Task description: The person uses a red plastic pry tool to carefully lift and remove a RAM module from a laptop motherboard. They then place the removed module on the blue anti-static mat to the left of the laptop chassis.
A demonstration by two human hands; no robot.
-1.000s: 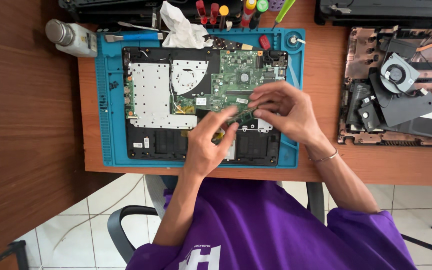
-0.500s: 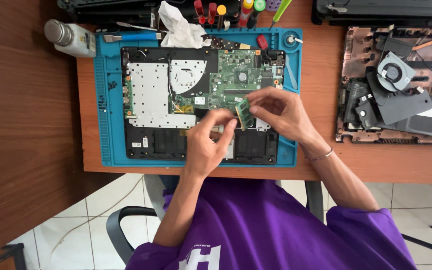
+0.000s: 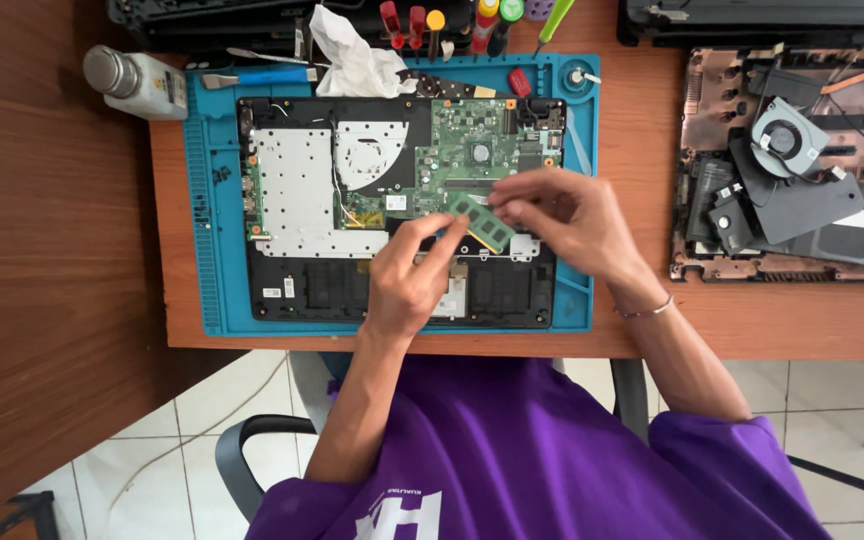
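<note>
While both hands met over the opened laptop (image 3: 402, 210) on the blue mat (image 3: 207, 250), the left hand (image 3: 407, 275) pinched the near end of a green memory stick (image 3: 482, 222) and the right hand (image 3: 567, 215) gripped its far end. The stick hung tilted just above the board (image 3: 472, 150), right of the mat's middle. This looked like the step of handling the stick at its slot; the next move would call for square alignment and even pressure. A bottle (image 3: 137, 82) stood at the mat's far-left corner.
</note>
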